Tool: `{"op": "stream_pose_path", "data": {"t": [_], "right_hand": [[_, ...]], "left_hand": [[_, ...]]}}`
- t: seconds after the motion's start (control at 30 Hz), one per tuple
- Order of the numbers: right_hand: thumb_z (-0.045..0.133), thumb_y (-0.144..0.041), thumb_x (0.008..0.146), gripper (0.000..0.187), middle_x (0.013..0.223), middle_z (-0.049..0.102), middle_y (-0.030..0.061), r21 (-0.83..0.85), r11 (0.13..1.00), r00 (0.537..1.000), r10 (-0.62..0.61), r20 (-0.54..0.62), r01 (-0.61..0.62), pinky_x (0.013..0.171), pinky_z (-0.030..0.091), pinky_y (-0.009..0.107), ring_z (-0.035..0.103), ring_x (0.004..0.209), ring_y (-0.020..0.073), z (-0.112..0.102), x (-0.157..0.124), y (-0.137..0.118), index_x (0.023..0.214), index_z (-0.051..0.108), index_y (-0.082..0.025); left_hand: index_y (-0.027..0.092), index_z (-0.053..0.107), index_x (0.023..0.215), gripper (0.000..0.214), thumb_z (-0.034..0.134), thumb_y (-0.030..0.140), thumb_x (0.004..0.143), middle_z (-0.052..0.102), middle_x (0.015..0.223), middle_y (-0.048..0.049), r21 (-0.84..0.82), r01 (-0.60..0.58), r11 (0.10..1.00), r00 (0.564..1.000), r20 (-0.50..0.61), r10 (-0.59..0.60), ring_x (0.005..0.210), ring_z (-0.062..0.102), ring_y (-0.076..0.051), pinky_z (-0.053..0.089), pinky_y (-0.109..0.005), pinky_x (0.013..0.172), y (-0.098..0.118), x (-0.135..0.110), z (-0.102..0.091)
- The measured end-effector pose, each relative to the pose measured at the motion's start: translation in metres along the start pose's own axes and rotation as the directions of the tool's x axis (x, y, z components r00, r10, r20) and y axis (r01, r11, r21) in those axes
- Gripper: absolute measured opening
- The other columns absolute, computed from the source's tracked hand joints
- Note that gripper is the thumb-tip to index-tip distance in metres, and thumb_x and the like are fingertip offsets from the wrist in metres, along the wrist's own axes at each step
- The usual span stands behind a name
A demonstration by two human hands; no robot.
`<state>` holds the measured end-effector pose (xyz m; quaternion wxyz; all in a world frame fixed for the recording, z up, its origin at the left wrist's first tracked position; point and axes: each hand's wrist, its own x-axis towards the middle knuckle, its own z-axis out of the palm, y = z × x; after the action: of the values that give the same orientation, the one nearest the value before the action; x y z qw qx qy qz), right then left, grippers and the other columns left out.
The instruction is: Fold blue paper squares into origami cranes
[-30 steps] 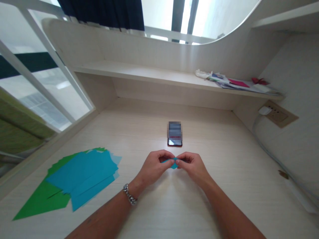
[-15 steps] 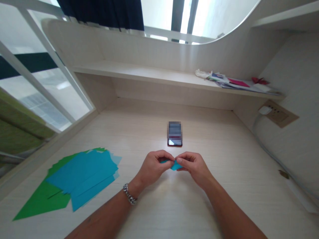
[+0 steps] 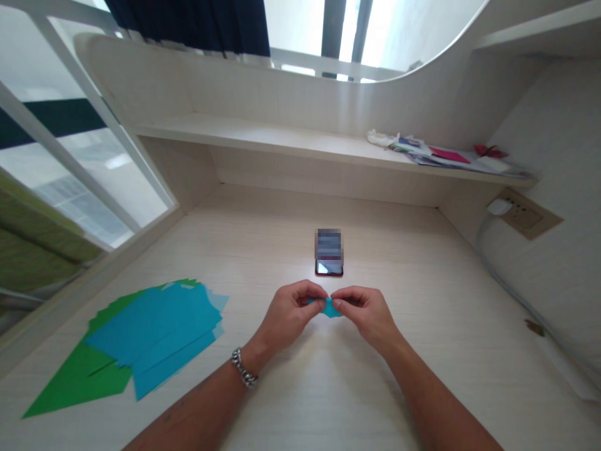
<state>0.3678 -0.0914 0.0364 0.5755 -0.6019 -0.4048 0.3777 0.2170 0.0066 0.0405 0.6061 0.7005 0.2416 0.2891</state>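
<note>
Head view: two bare hands meet over the middle of a pale wooden counter (image 3: 422, 294), seen from above and behind.
Left hand (image 3: 288, 313): fingers curled, pinching the left end of a small folded blue paper (image 3: 330, 307); a metal bracelet (image 3: 244, 368) sits on the wrist.
Right hand (image 3: 369, 312): fingers curled too, gripping the right end of the same paper.
Folded blue paper: held between both sets of fingertips, just above the counter, near the centre and just nearer than the phone.
Phone (image 3: 328, 253): lies flat, just beyond the hands.
Paper stack (image 3: 141, 335): loose blue sheets over green ones, fanned out at the near left, well apart from the hands.
Shelf (image 3: 263, 136): runs along the far wall, with papers (image 3: 446, 158) piled at its right end.
Wall socket (image 3: 521, 216): on the right wall, a plug in it.
</note>
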Motion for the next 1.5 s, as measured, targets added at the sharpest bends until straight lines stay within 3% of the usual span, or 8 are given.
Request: {"op": "stream_pose_path", "data": {"t": [0.2, 0.4, 0.6, 0.9, 1.0, 1.1, 1.37, 1.5], "right_hand": [[0.072, -0.028, 0.069, 0.017, 0.079, 0.070, 0.0055, -0.038, 0.997, 0.996, -0.062, -0.063, 0.060, 0.069, 0.051, 0.032, 0.064, 0.072, 0.0191, 0.002, -0.002, -0.001, 0.081, 0.069, -0.017], [0.071, -0.029, 0.071, 0.016, 0.076, 0.067, 0.0041, -0.099, 0.989, 0.992, -0.116, -0.055, 0.110, 0.067, 0.050, 0.030, 0.062, 0.071, 0.0179, 0.006, -0.003, -0.002, 0.079, 0.064, -0.017], [0.074, -0.024, 0.067, 0.016, 0.067, 0.063, -0.0006, 0.044, 0.998, 0.999, -0.044, -0.015, 0.045, 0.058, 0.046, 0.025, 0.057, 0.061, 0.0134, 0.006, -0.002, -0.003, 0.075, 0.061, -0.017], [0.065, -0.030, 0.077, 0.025, 0.082, 0.067, 0.0043, 0.132, 0.990, 0.990, 0.030, 0.136, -0.048, 0.071, 0.053, 0.035, 0.064, 0.075, 0.0181, -0.002, -0.003, -0.003, 0.098, 0.062, -0.017], [0.065, -0.031, 0.078, 0.032, 0.085, 0.068, 0.0051, 0.146, 0.988, 0.993, 0.025, 0.115, -0.041, 0.072, 0.053, 0.036, 0.064, 0.078, 0.0189, -0.001, -0.001, 0.000, 0.106, 0.058, -0.018], [0.068, -0.028, 0.075, 0.028, 0.077, 0.066, 0.0028, 0.091, 0.996, 0.999, -0.002, 0.039, -0.001, 0.066, 0.051, 0.031, 0.062, 0.071, 0.0169, 0.000, 0.001, 0.003, 0.099, 0.059, -0.018], [0.065, -0.023, 0.077, 0.026, 0.073, 0.067, 0.0013, -0.146, 0.987, 0.997, -0.071, 0.018, 0.073, 0.065, 0.047, 0.029, 0.061, 0.068, 0.0165, -0.006, -0.002, -0.002, 0.101, 0.058, -0.019], [0.069, -0.027, 0.074, 0.033, 0.074, 0.068, 0.0026, -0.063, 0.997, 0.998, -0.055, -0.027, 0.053, 0.063, 0.048, 0.029, 0.062, 0.066, 0.0170, -0.004, 0.000, -0.002, 0.103, 0.058, -0.019]], "left_hand": [[0.014, 0.066, 0.083, 0.008, 0.062, 0.016, 0.076, 0.068, 0.082, -0.0052, -0.058, 0.006, 0.998, 1.000, -0.007, -0.006, 0.076, 0.064, -0.016, 0.053, -0.027, 0.072, 0.004, 0.001, 0.001], [0.014, 0.065, 0.086, 0.016, 0.067, 0.025, 0.075, 0.068, 0.084, -0.0070, 0.012, -0.009, 1.000, 1.000, -0.010, 0.009, 0.077, 0.064, -0.018, 0.053, -0.029, 0.072, -0.002, -0.001, 0.003], [0.014, 0.065, 0.081, 0.011, 0.069, 0.019, 0.072, 0.068, 0.078, -0.0052, -0.048, 0.023, 0.999, 0.999, -0.043, -0.025, 0.071, 0.063, -0.015, 0.051, -0.027, 0.068, -0.001, 0.000, 0.005], [0.012, 0.065, 0.078, 0.015, 0.073, 0.014, 0.066, 0.068, 0.073, -0.0047, -0.155, 0.116, 0.981, 0.991, -0.053, -0.125, 0.068, 0.064, -0.015, 0.051, -0.026, 0.066, 0.002, 0.002, 0.002], [0.012, 0.065, 0.078, 0.015, 0.073, 0.014, 0.065, 0.068, 0.073, -0.0046, -0.163, 0.115, 0.980, 0.990, -0.067, -0.128, 0.068, 0.064, -0.015, 0.051, -0.025, 0.066, 0.002, 0.003, 0.001], [0.011, 0.065, 0.079, 0.016, 0.073, 0.014, 0.065, 0.069, 0.072, -0.0050, -0.173, 0.127, 0.977, 0.988, -0.069, -0.141, 0.067, 0.064, -0.015, 0.051, -0.025, 0.065, 0.002, 0.004, 0.000], [0.012, 0.069, 0.090, 0.018, 0.067, 0.021, 0.074, 0.071, 0.078, -0.0072, -0.105, 0.161, 0.981, 0.986, 0.051, -0.156, 0.072, 0.064, -0.016, 0.050, -0.026, 0.066, 0.001, 0.004, 0.001], [0.011, 0.071, 0.078, 0.019, 0.068, 0.029, 0.074, 0.069, 0.073, -0.0071, -0.056, 0.197, 0.979, 0.971, 0.152, -0.187, 0.066, 0.062, -0.016, 0.050, -0.026, 0.061, -0.002, 0.003, 0.004]]}}
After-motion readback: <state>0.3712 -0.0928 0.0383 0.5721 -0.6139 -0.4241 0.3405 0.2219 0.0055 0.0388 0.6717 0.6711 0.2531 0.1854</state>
